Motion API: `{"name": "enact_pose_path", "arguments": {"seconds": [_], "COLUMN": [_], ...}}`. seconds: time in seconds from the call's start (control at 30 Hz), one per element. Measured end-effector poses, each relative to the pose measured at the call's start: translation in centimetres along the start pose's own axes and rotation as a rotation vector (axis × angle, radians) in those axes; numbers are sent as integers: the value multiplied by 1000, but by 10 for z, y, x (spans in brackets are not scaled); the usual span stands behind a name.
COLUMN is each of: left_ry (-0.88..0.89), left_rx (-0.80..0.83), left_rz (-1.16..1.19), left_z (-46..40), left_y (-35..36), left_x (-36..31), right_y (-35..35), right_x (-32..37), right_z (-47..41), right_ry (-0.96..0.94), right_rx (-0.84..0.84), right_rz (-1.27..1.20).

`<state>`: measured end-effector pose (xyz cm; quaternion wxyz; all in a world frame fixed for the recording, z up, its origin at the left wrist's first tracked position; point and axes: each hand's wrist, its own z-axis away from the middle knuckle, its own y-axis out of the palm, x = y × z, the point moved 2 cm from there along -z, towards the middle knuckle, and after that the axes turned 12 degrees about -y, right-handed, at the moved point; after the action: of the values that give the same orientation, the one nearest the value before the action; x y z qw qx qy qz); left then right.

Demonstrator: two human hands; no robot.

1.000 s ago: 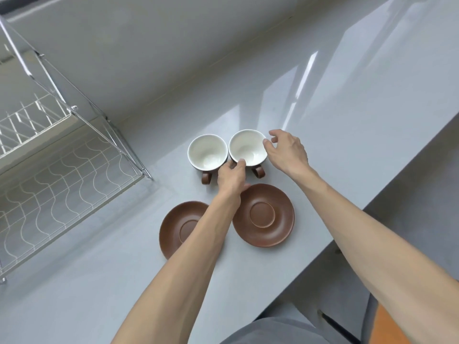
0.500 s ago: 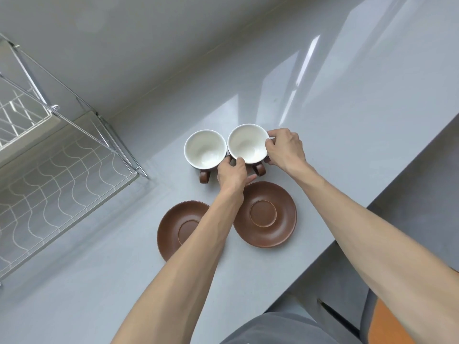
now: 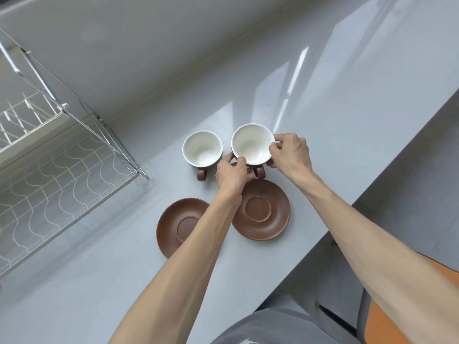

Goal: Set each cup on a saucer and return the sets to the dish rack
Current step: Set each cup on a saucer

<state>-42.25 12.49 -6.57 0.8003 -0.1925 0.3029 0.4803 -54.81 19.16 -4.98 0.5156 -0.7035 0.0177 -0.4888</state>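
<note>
Two brown cups with white insides stand side by side on the grey counter. My left hand [image 3: 233,173] and my right hand [image 3: 289,155] both grip the right cup [image 3: 250,144] at its rim, one on each side; it looks slightly raised. The left cup [image 3: 201,148] stands untouched, handle toward me. Two brown saucers lie nearer to me: the right saucer [image 3: 269,219] just below the held cup, the left saucer [image 3: 175,224] partly hidden under my left forearm.
A wire dish rack [image 3: 49,170] with a metal frame stands at the left on the grey counter [image 3: 335,120]. The wall runs along the back. The counter's front edge cuts diagonally at the right, with an orange seat below.
My right hand closed onto the right cup's rim, joining the left hand. The cup appears to have come up a little toward me.
</note>
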Motion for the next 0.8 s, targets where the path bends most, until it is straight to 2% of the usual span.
{"name": "enact_pose_path", "arguments": {"seconds": [0.3,0.8], "left_ry": [-9,2], "left_rx": [63,96], "left_rz": [-24,-83], "left_z": [37,74], "left_y": [-19,-36], "left_x": [30,88], "right_y": [-2,6], "right_x": [-4,-22], "right_z": [53,130], "right_ry": [-11,83], "right_rx": [-29,-43], "right_rz": [18,4]}}
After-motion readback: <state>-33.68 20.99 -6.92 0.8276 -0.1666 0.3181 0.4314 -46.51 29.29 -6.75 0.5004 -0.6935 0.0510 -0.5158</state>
